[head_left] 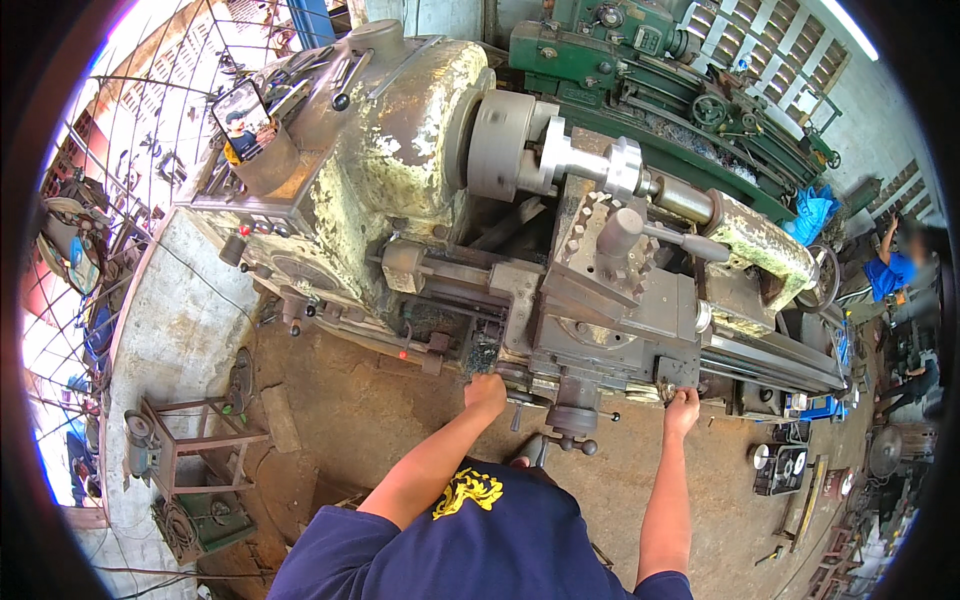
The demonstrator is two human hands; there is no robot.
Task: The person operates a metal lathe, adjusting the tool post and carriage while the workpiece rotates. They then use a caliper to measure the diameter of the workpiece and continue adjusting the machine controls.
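A large worn lathe (390,130) with flaking cream paint stands before me. My left hand (486,394) is closed in a fist at the left end of the carriage, beside the rim of a handwheel (525,397); its grip looks to be round the wheel's handle, which the fingers hide. My right hand (683,411) is closed at the carriage's right end, on a small lever whose grip the fingers cover. Between my hands a ball-ended crank (572,440) juts toward me. Above, the chuck (497,145) holds a shiny stepped metal workpiece (590,160), next to the tool post (610,245).
The tailstock (765,245) stands at the right of the bed. Behind is a green lathe (565,60). A metal stand (205,440) is at the lower left. Another person in a blue shirt (888,275) is at the far right. A black case (780,468) lies on the floor.
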